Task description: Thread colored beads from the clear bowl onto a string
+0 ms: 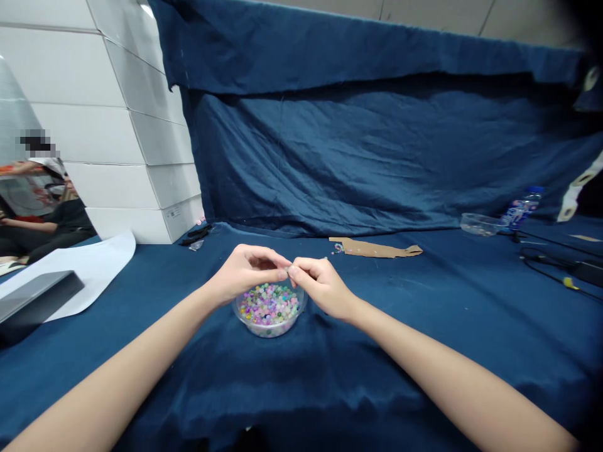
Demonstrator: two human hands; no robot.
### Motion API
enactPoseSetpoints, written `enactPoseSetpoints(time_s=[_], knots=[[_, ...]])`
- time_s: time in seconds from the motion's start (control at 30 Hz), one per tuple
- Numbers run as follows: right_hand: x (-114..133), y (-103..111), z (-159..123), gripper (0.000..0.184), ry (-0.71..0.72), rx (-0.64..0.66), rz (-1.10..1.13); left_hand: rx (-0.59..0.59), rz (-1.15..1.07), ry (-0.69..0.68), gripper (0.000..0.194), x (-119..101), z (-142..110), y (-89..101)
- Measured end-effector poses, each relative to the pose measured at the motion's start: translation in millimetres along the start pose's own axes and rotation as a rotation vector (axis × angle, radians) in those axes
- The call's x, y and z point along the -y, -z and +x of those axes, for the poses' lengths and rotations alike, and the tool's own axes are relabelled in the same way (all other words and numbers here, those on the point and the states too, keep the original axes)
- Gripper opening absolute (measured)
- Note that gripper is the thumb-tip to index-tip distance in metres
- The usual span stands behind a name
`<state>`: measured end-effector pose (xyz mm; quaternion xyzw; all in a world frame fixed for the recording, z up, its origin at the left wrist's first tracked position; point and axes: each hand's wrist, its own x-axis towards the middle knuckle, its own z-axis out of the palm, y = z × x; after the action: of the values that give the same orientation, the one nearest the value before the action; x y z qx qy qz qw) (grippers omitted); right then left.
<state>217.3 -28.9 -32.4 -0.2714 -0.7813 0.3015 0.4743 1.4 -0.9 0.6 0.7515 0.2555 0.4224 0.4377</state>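
Over one bead bowl [269, 326] (plastic), left hand [247, 273]; right hand [323, 287], touching.

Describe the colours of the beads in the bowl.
The beads in the clear bowl are pink, purple, green and white, best seen in the head view.
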Motion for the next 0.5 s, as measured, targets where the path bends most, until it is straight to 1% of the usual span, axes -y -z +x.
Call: enactPoseSetpoints(time_s=[0.1, 0.2, 0.27, 0.37, 0.43, 0.5], knots=[[-2, 0, 1, 0.04, 0.002, 0.02, 0.031, 0.01, -0.002, -0.02, 0.029, -3, 0, -0.5], [0, 3, 0, 0.038, -0.01, 0.057, 0.067, -0.003, -0.019, -0.059, 0.035, -6, 0, -0.8], [4, 6, -1, 0.038, -0.02, 0.093, 0.079, -0.019, -0.031, -0.089, 0.036, -7, 0, -0.6], [8, 14, 1, 0.042, -0.03, 0.136, 0.083, -0.028, -0.023, -0.112, 0.035, -8, 2, 2.2], [7, 21, 5, 0.046, -0.037, 0.111, 0.1, 0.011, 0.074, -0.119, 0.03, -11, 7, 7.0], [3, 28, 11, 0.048, -0.041, 0.059, 0.134, 0.103, 0.263, -0.114, 0.025, -16, 14, 14.1]])
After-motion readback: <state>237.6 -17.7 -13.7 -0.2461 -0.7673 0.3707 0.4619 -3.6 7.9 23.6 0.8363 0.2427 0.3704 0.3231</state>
